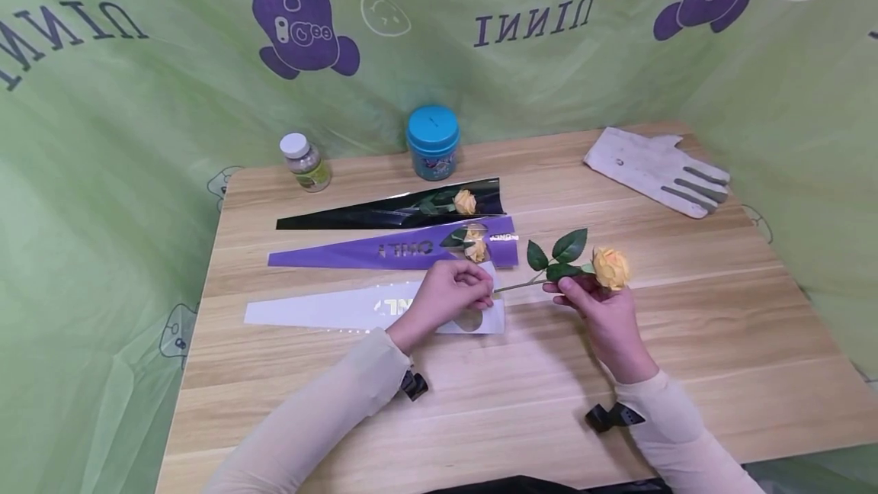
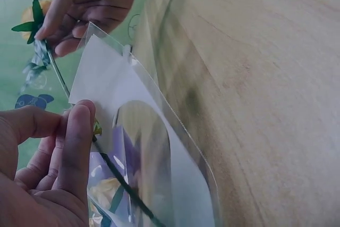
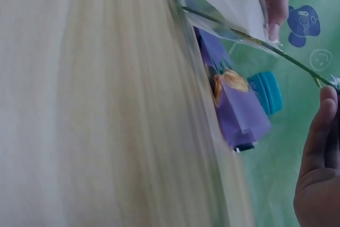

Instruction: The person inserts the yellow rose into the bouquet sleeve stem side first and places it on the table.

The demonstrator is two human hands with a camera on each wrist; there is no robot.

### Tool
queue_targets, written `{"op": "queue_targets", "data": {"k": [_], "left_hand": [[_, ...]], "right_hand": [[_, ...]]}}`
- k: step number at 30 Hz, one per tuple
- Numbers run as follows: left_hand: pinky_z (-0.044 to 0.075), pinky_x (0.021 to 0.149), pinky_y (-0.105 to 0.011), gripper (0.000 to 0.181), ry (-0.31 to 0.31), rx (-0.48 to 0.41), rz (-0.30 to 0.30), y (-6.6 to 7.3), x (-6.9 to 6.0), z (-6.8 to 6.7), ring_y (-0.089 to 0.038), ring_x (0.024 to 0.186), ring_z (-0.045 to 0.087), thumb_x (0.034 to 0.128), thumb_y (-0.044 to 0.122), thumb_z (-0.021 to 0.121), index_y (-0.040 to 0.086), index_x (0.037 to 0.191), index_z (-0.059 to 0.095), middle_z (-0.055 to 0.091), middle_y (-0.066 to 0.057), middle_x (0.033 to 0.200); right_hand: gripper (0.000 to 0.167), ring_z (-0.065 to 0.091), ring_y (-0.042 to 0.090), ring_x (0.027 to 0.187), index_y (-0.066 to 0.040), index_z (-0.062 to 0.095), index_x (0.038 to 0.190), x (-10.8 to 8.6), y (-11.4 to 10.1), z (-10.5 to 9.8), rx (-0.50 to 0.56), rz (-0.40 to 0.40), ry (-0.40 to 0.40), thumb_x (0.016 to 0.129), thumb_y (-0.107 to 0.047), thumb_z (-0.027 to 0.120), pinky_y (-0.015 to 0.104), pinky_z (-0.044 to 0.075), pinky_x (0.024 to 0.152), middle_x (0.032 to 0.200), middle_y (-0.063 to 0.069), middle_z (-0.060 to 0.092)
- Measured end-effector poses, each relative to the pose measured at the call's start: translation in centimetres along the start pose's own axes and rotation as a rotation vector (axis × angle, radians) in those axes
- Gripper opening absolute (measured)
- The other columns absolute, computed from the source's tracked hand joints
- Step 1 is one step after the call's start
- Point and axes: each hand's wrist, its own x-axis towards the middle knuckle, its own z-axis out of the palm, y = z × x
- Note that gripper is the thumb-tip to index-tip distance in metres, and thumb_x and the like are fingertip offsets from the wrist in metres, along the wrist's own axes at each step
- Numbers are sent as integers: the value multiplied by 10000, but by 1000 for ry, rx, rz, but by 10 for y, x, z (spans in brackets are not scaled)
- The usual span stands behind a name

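Note:
A peach artificial rose (image 1: 610, 268) with green leaves is held by my right hand (image 1: 609, 320), its thumb and fingers gripping the stem just below the bloom. The bare lower stem (image 3: 300, 63) runs leftward into the mouth of a white and clear flower sleeve (image 1: 309, 306). At that mouth my left hand (image 1: 456, 286) pinches the sleeve's edge between thumb and fingers; the left wrist view shows the stem (image 2: 130, 192) inside the clear film. Beyond lie a purple sleeve (image 1: 329, 252) and a black sleeve (image 1: 343, 217), each with a peach rose in it.
A blue-lidded tub (image 1: 434, 143) and a white-capped bottle (image 1: 306, 162) stand along the table's back edge. A pale work glove (image 1: 648, 166) lies at the back right. Green printed cloth (image 1: 439, 59) hangs behind the wooden table (image 1: 720, 341).

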Motion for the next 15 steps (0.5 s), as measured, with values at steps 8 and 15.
{"op": "queue_targets", "data": {"k": [8, 15], "left_hand": [[609, 694, -360, 90, 2, -5, -25, 6, -2, 2, -211, 717, 726, 913, 3, 715, -53, 983, 703, 724, -133, 809], [608, 687, -343, 88, -1, -7, -25, 12, -3, 4, -214, 713, 723, 916, -1, 710, -60, 981, 704, 721, -138, 813]], "right_hand": [[220, 747, 257, 831, 18, 584, 1126, -3, 8, 7, -93, 82, 17, 935, 85, 671, 356, 589, 797, 924, 165, 738], [270, 738, 274, 791, 21, 619, 1138, -6, 11, 15, -116, 146, 52, 899, 35, 744, 388, 586, 815, 951, 132, 734]]}}
